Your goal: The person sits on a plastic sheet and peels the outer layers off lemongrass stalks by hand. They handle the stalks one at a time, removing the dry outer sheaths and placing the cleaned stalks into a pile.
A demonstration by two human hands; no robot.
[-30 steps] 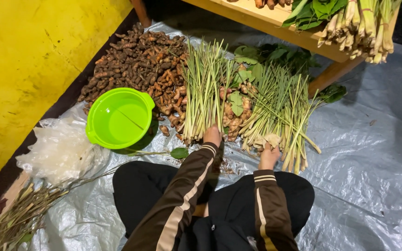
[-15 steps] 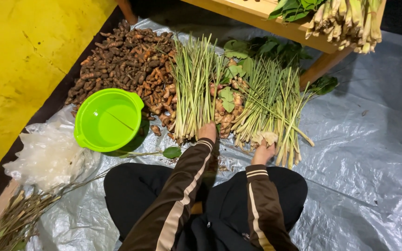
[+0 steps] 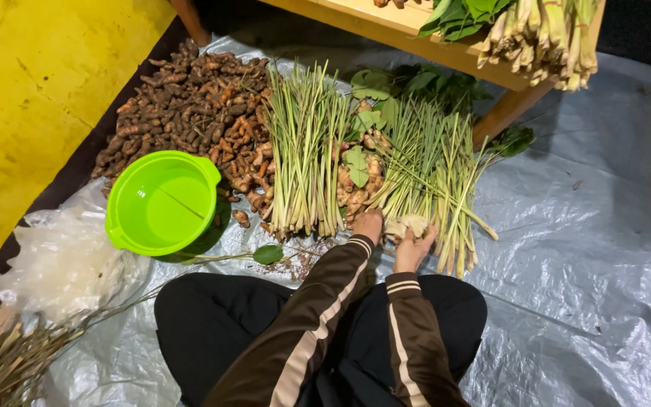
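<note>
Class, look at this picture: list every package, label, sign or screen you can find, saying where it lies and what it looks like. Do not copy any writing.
No labels, signs or screens show.
Clear plastic bags: a crumpled, whitish heap on the grey tarp, left of the green bowl.
Everything else lies loose and unpacked: brown roots and green stalk bundles.

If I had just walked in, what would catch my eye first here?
Probably the bright green plastic basin on the grey sheet, left of the person's knees. Beside it lies a heap of brown roots, then lemongrass bundles. The right hand holds a pale root piece at their base.
</note>
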